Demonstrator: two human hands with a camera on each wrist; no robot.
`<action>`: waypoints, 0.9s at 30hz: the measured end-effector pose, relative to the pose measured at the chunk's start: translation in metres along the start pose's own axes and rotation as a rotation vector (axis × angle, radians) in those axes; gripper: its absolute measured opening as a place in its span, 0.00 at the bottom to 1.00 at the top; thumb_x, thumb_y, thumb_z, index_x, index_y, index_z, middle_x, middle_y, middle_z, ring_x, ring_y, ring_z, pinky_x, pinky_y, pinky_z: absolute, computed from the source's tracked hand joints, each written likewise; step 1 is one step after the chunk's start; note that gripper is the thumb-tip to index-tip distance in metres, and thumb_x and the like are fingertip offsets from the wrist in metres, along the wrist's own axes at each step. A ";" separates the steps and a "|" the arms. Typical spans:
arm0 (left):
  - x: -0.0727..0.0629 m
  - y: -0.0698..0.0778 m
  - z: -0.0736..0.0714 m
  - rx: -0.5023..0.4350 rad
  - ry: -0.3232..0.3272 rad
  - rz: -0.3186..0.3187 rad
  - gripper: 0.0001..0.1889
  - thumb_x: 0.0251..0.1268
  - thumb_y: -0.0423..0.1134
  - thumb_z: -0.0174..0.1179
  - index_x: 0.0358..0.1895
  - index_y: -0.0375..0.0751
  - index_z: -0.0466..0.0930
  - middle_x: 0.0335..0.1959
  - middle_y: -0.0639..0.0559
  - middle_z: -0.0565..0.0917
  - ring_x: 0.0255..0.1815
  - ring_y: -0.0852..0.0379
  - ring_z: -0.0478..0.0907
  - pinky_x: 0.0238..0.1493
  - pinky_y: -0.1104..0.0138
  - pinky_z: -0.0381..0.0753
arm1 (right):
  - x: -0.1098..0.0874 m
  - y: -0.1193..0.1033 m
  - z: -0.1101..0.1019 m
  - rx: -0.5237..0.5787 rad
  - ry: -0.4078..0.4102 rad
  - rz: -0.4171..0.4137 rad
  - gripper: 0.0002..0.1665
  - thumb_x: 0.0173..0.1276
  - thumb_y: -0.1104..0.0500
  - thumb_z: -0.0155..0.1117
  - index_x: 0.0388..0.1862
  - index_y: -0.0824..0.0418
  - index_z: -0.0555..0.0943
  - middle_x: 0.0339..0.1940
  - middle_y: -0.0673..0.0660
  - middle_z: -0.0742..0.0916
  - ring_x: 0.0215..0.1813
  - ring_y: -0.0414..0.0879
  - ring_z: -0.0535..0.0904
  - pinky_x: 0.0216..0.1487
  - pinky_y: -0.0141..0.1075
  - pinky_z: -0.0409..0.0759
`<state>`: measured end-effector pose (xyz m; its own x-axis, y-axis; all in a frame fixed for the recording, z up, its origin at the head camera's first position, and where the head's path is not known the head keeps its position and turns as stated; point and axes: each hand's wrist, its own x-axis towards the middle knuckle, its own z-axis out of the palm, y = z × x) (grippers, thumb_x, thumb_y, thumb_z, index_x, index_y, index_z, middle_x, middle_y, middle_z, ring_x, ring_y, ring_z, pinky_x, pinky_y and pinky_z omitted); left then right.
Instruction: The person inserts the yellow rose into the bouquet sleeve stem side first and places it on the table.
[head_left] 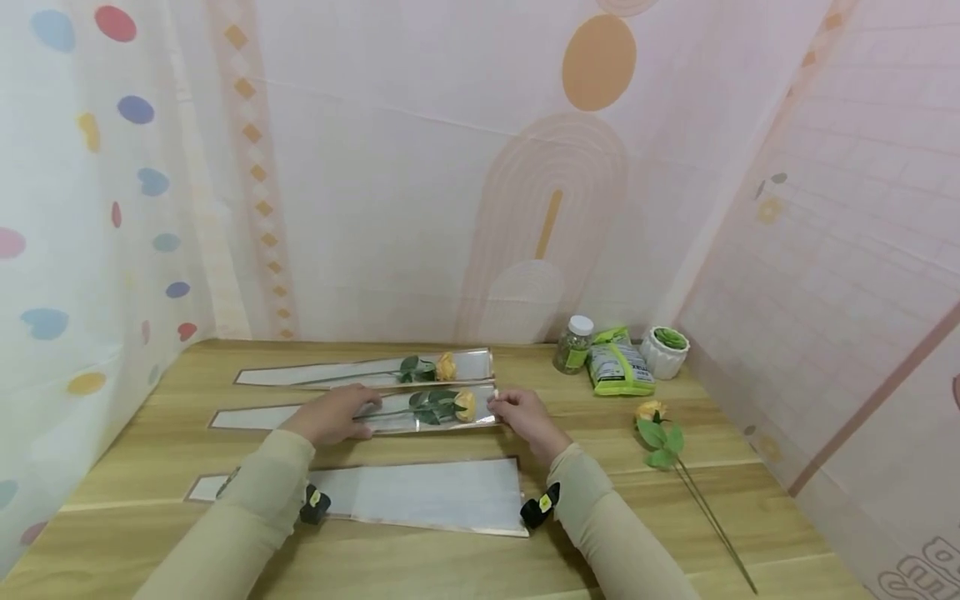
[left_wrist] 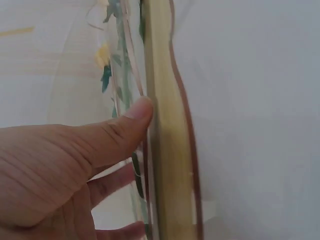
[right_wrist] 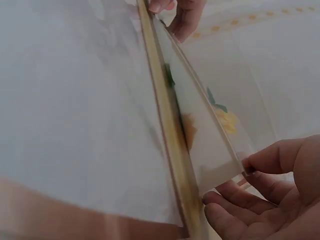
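Note:
In the head view, a clear flower sleeve [head_left: 255, 417] with a pale backing and brown edges lies mid-table, with a yellow rose [head_left: 465, 406] inside it. My left hand [head_left: 337, 414] rests over the sleeve's narrower part, by the rose stem. In the left wrist view its thumb [left_wrist: 137, 110] lies along the sleeve edge, with the other fingers spread and partly hidden. At the wide end, my right hand [head_left: 525, 418] pinches a corner of the sleeve. The right wrist view shows that thumb and forefinger [right_wrist: 265, 160] at the raised corner.
Behind lies another sleeved rose [head_left: 446, 367]; in front, a flat sleeve [head_left: 435, 496] without a flower. To the right are a loose yellow rose [head_left: 660, 442], a lidded jar [head_left: 574, 346], a green packet [head_left: 619, 364] and a white potted plant [head_left: 664, 354]. Curtains border the table.

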<state>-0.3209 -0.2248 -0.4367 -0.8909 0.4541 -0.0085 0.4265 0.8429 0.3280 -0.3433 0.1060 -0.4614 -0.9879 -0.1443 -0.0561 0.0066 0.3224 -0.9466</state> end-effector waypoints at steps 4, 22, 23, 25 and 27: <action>-0.003 -0.003 0.000 -0.006 0.031 0.007 0.25 0.63 0.40 0.70 0.61 0.34 0.79 0.64 0.33 0.77 0.66 0.31 0.71 0.66 0.41 0.67 | -0.002 -0.005 -0.004 -0.002 -0.015 0.021 0.12 0.73 0.59 0.63 0.43 0.68 0.84 0.50 0.57 0.88 0.47 0.44 0.79 0.47 0.36 0.77; -0.012 -0.007 -0.004 -0.066 0.062 -0.034 0.28 0.65 0.43 0.69 0.66 0.36 0.75 0.69 0.29 0.69 0.70 0.27 0.64 0.65 0.36 0.65 | -0.013 -0.013 -0.019 -0.202 -0.051 -0.055 0.11 0.73 0.62 0.62 0.50 0.67 0.77 0.41 0.57 0.81 0.41 0.47 0.77 0.40 0.37 0.78; -0.014 -0.004 -0.005 -0.060 0.065 -0.033 0.28 0.66 0.43 0.69 0.65 0.36 0.76 0.69 0.30 0.70 0.69 0.28 0.65 0.65 0.37 0.66 | -0.017 -0.015 -0.023 -0.273 -0.071 -0.052 0.10 0.72 0.61 0.64 0.47 0.66 0.77 0.38 0.56 0.81 0.40 0.47 0.76 0.38 0.37 0.76; -0.019 0.003 -0.009 -0.061 0.053 -0.029 0.26 0.66 0.43 0.69 0.64 0.37 0.77 0.66 0.32 0.73 0.66 0.30 0.70 0.63 0.38 0.69 | -0.023 -0.017 -0.031 -0.399 -0.151 -0.037 0.11 0.69 0.60 0.69 0.43 0.64 0.77 0.36 0.56 0.81 0.38 0.47 0.76 0.37 0.38 0.76; -0.025 0.011 -0.010 -0.051 0.025 -0.015 0.25 0.64 0.43 0.70 0.62 0.38 0.78 0.62 0.36 0.78 0.63 0.34 0.74 0.62 0.41 0.72 | -0.030 -0.017 -0.038 -0.519 -0.252 0.007 0.14 0.65 0.58 0.74 0.40 0.62 0.77 0.36 0.55 0.81 0.39 0.48 0.76 0.39 0.40 0.76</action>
<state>-0.2957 -0.2301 -0.4232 -0.9012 0.4333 0.0093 0.4048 0.8338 0.3753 -0.3194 0.1400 -0.4316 -0.9205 -0.3383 -0.1956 -0.1266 0.7316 -0.6699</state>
